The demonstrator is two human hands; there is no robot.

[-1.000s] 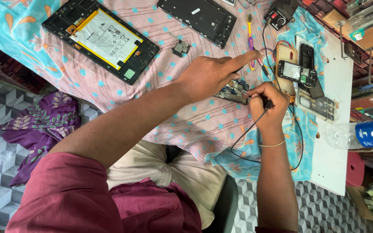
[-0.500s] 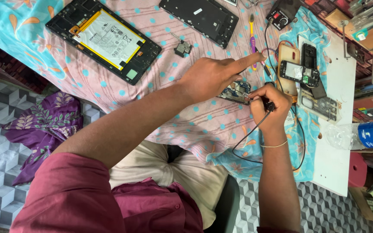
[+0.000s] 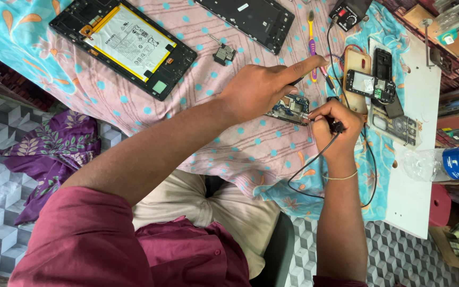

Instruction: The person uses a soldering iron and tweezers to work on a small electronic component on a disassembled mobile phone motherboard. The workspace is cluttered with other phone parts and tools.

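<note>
A small circuit board [image 3: 289,108] lies on the pink dotted cloth [image 3: 229,138]. My left hand [image 3: 264,87] rests over the board's left end, holding it down, with the index finger stretched out to the right. My right hand [image 3: 336,125] grips a corded soldering iron [image 3: 325,121] like a pen, its tip touching the board's right edge. The black cord [image 3: 314,165] loops down from that hand across the cloth.
An opened tablet with its battery showing [image 3: 126,45] lies at the far left, a black tablet frame [image 3: 251,18] beside it. A toothbrush [image 3: 311,45], a small black part [image 3: 224,53], a soldering station [image 3: 349,11], opened phones [image 3: 370,85] and a plastic bottle [image 3: 442,165] sit to the right.
Both hands stay on the board; only slight shifts of the view and the hands.
</note>
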